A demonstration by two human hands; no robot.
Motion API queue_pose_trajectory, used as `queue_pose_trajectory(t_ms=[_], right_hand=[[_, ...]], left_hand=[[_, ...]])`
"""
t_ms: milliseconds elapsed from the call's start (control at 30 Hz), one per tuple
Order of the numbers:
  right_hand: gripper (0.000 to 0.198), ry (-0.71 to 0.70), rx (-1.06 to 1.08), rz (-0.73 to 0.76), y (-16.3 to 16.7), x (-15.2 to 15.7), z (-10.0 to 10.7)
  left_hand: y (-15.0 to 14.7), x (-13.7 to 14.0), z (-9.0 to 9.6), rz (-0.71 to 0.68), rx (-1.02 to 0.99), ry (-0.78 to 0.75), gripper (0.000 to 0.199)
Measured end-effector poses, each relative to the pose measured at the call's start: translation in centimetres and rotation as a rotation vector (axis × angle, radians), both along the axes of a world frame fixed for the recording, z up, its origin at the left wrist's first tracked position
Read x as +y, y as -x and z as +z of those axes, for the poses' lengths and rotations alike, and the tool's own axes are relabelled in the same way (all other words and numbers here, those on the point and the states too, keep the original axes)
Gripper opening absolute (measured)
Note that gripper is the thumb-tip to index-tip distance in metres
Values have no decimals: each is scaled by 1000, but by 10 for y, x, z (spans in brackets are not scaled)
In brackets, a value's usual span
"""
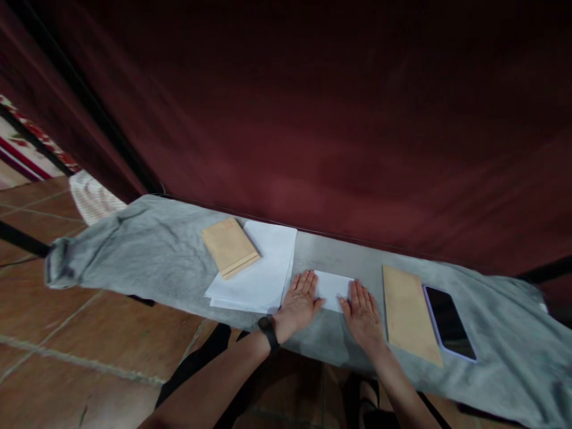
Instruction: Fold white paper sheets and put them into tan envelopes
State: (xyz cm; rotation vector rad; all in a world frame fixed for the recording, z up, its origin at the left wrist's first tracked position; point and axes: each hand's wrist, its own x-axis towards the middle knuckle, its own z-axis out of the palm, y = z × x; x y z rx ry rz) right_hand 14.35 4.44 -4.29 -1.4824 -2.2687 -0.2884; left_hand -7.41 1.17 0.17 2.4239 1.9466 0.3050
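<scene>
A small white piece of paper (333, 289), apparently folded, lies flat between my two hands on the grey cloth. My left hand (301, 302) presses on its left end with the fingers stretched out flat; a dark band sits on that wrist. On the right end rests my right hand (363, 313), palm down and fingers extended. Both hands cover part of the paper's ends. Close by on the left is a stack of white sheets (263, 283), with several brown envelopes (230, 245) lying across its upper left part. Another brown envelope (409, 313) lies right of my right hand.
A phone (450, 322) with a light purple case lies beside the right envelope. Grey cloth (147, 256) covers the long narrow bench. A dark red curtain (313, 119) hangs behind its far edge. Tiled floor (134, 339) shows below at the left.
</scene>
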Motion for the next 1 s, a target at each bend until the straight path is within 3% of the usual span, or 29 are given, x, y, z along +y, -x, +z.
queue_pose_trajectory(t_ms=[100,233,300,333,400,467,767,900,1000], right_hand=[[67,-37,-18,9,-2,-1,-2],[67,-60,-23,15,-2,0,-5],[66,-62,-14,18,-3,1,-7],[67,-61,-11,23,-4,2,-9],[68,-58,-8,38,-5,3,-10],[66,-42,-10,57,-6,3,-11],[66,14,37,73,-8,2,-8],[63,54,63,97,-8,1,-10],[63,74,184,58,-3,4,-5]], left_hand=[[19,4,22,50,-27,-39,52],[88,7,59,434,-22,-190,41],[128,2,68,647,17,-156,37],[144,-2,70,687,29,-100,35],[166,-11,69,683,30,11,30],[174,-18,64,645,44,27,28],[177,-17,60,542,33,-22,19],[166,-18,69,488,42,-62,23],[141,-22,77,432,73,-171,26]])
